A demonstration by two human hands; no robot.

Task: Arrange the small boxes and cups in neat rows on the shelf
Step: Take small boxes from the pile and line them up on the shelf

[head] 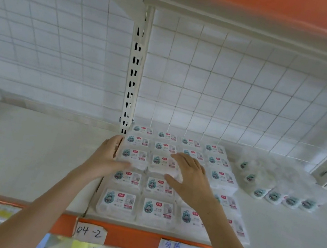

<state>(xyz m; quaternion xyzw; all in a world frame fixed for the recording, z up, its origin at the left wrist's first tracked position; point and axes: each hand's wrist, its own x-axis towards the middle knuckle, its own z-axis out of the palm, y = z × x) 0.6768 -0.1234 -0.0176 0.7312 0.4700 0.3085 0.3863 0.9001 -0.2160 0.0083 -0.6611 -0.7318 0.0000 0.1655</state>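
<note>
Because the small boxes [140,176] are clear plastic packs with paper labels, they are judged light, fairly stiff at the rims and smooth enough to slide on the shelf [28,154]. They sit as a block of rows just right of the slotted upright post [131,87], running from the wire grid back panel [242,83] to near the orange front edge [133,238].

The left hand [106,157] lies against the left side of the block in the third row from the back, fingers extended along the box wall, thumb across the front. The right hand [189,176] rests over the middle of the block, fingers spread and relaxed, thumb low. Neither hand encloses a box; both are flat, pressing contacts.

Handling, as a judgement:
- Push on side walls, not lids; lids may flex or pop.
- Squeeze rows from both sides to square them.

The cups [282,198] lie on their sides in a loose group to the right, near the block but apart from it; they look light and likely to roll.

Open room: bare shelf lies left of the post and in front of the cups. The shelf above [244,4] limits lifting.
</note>
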